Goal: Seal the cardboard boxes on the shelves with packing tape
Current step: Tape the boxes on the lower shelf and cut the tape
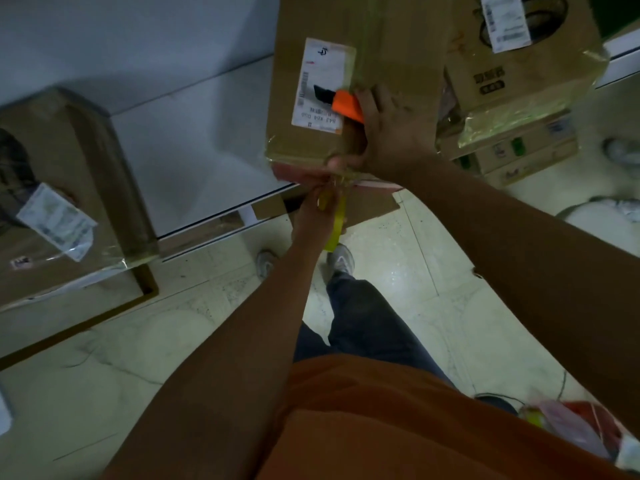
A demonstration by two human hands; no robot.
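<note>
Standing at the white shelf [194, 140], the person is working on the middle cardboard box [391, 57], which is lying at twelve o'clock with its near end overhanging the shelf edge. The right hand [388, 133] is gripping an orange box cutter [343, 105] while lying over the box top beside the white shipping label [322, 84]. Just below, at the box's near end, the left hand [315, 213] is pinching a strip of yellowish packing tape [337, 220] that is hanging down from the box edge. Another taped box [65, 202] is sitting at nine o'clock, and a third box [519, 64] is resting at one o'clock, touching the middle one. Grey shoes [341, 259] are showing on the tiled floor [398, 271]
</note>
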